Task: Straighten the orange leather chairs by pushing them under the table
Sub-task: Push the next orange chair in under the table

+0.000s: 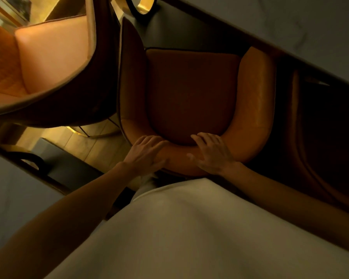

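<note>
An orange leather chair (254,101) with a curved padded back stands right below me, its dark seat cushion facing the pale table (302,25) at the upper right. My left hand (145,154) lies over the left part of the chair's back rim, fingers curled on it. On the middle of that rim rests my right hand (212,154), fingers over the inner edge and thumb on the outside. A second orange chair (48,55) stands to the left, brightly lit, with its shell close beside the first one.
A third chair's dark side (310,137) shows at the right, under the table edge. Wooden floor (97,146) and a gold chair base (79,130) lie at the left. Another grey surface (8,190) fills the lower left. My pale clothing (189,228) covers the bottom.
</note>
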